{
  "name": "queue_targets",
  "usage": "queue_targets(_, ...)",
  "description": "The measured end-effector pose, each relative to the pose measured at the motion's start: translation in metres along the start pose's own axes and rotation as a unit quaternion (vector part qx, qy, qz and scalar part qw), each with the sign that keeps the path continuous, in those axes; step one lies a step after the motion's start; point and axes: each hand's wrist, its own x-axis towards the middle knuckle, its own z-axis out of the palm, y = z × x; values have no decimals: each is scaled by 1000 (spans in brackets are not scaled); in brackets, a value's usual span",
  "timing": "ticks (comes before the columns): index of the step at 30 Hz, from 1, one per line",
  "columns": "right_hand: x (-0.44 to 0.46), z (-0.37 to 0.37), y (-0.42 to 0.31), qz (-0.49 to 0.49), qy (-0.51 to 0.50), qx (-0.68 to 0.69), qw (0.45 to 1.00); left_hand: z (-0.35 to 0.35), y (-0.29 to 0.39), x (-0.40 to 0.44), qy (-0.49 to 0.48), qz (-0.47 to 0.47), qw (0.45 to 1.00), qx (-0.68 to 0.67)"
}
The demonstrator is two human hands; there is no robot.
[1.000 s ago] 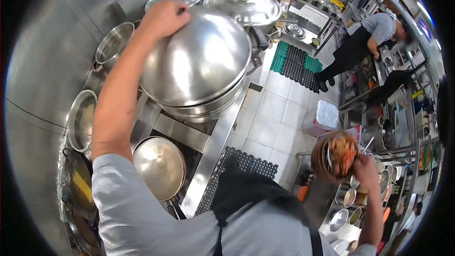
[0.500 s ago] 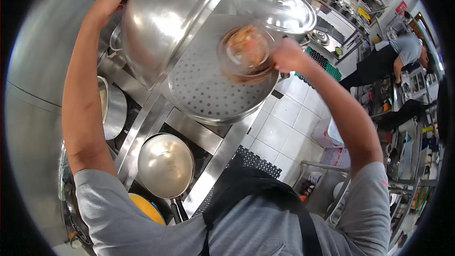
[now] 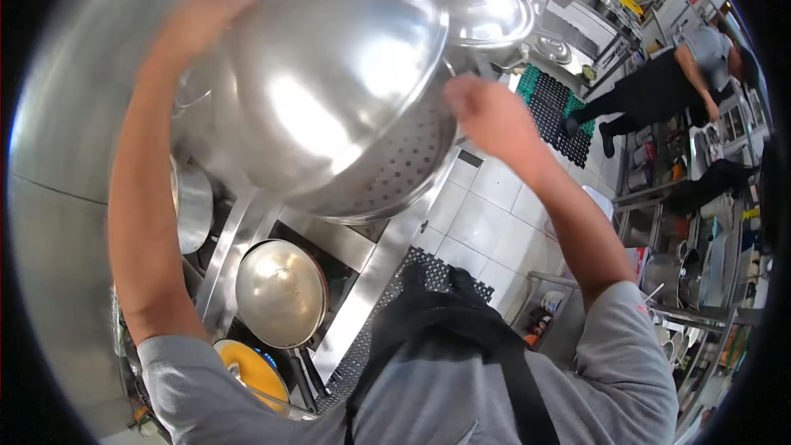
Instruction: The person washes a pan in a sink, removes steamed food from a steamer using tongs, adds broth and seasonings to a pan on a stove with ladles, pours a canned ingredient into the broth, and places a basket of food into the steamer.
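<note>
A large domed steel lid hangs tilted over the wide steamer pan, covering most of it. My left hand grips the lid at its far left top and is blurred. Below the lid's raised edge shows the perforated bottom of the steamer pan. Beside the pan's right rim is my right hand, its fingers curled; whatever they may hold cannot be made out. The food bowl is not in view.
A lidded pan sits on the near burner, beside a yellow pan over a blue flame. Another glass-and-steel lid lies behind the steamer. A co-worker stands by the shelves at the right.
The lid was lifted and tilted left off the steamer, and now hangs lower over it. My right hand brought the food bowl over the steamer; now that hand is at the right rim, the bowl unseen.
</note>
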Motion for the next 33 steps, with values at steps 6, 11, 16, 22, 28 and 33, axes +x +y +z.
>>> queue_targets(6, 6, -16, 134, 181, 14, 215, 960, 96, 108, -25, 31, 1, 972, 233)
queue_targets(11, 14, 24, 152, 35, 5, 293, 956, 115, 137, -94, 139, -29, 960, 242)
queue_targets(16, 45, 42, 155, -65, -13, 87, 994, 105, 220, -248, -139, -271, 943, -136)
queue_targets(22, 64, 6, 115, 63, -113, 259, 957, 192, 230, -412, -307, -410, 829, -225)
queue_targets(28, 95, 16, 108, -142, -94, -60, 983, 276, 227, -560, -338, -415, 765, -358)
queue_targets(33, 66, 46, 180, 126, -147, 580, 792, 300, 258, -641, -304, -421, 796, -312)
